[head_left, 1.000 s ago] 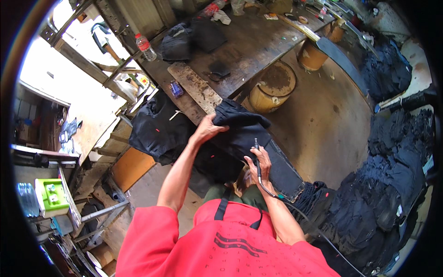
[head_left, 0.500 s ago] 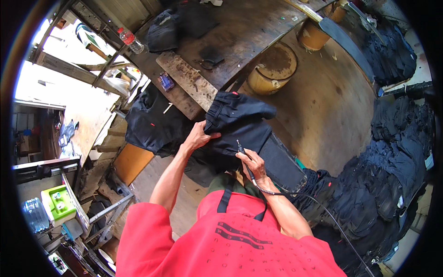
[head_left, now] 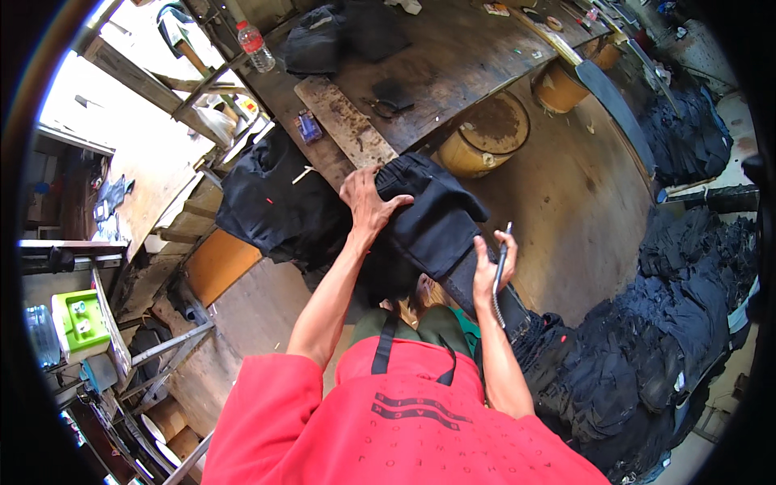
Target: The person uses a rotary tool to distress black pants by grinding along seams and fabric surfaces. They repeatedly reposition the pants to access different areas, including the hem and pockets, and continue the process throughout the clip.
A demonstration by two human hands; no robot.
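Observation:
A pair of black trousers [head_left: 428,214] is draped over the end of a stained wooden board [head_left: 343,121], its waistband toward the board. My left hand [head_left: 373,202] lies at the waistband's left edge, fingers curled against the cloth and thumb stretched across it. My right hand [head_left: 490,275] is closed round a slim pen-shaped tool [head_left: 502,257], tip pointing up and away from me. A ribbed cord sleeve runs down from it along my wrist. The tool stands to the right of the trousers, apart from the cloth.
More black garments [head_left: 271,202] hang left of the board. A large heap of dark clothing [head_left: 647,339] fills the right side. Beyond stand a wooden table [head_left: 453,56], a yellow drum [head_left: 465,153], a plastic bottle [head_left: 255,47] and a small purple box [head_left: 308,127].
My left hand has moved up to the waistband. My right hand has moved right and slightly up with the tool, whose tip has turned more upright. The view has shifted slightly.

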